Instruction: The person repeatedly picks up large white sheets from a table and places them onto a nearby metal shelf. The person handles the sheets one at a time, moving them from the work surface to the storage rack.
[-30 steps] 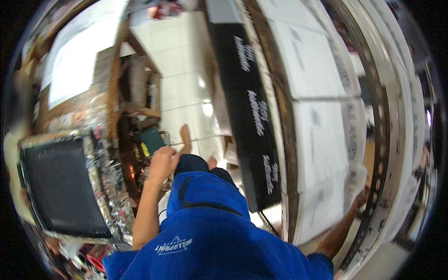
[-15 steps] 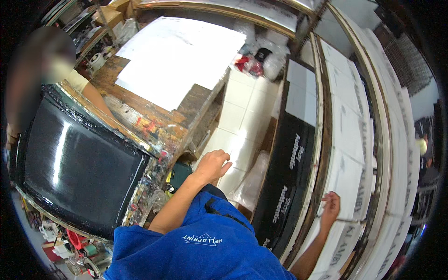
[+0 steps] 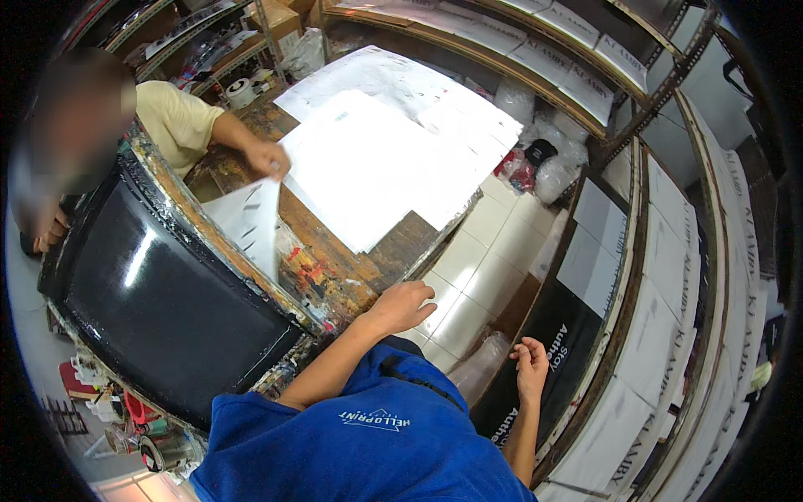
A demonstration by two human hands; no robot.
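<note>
My left hand (image 3: 404, 308) hangs above the tiled floor, just off the corner of the wooden work table. Its fingers are loosely bent with the thumb apart, and nothing shows in it. On the other side my right hand (image 3: 531, 366) is raised beside the rack with black printed sheets (image 3: 548, 339), also without anything in it, its fingers loosely curled and apart. A co-worker's hand (image 3: 269, 159) across the table holds a printed white sheet (image 3: 255, 219) by its upper corner, lifting it next to the framed black printing screen (image 3: 171, 280).
A pile of white sheets (image 3: 368, 159) covers much of the paint-stained table (image 3: 335, 259). Racks of white printed sheets (image 3: 652, 335) rise at my right. Plastic bags and a black cap (image 3: 539, 151) lie at the aisle's far end. Shelves (image 3: 577, 75) line the back.
My view has turned left, so the table and racks appear farther right. My right hand has come inward from the white sheets. The co-worker has reached out and now holds up a printed sheet.
</note>
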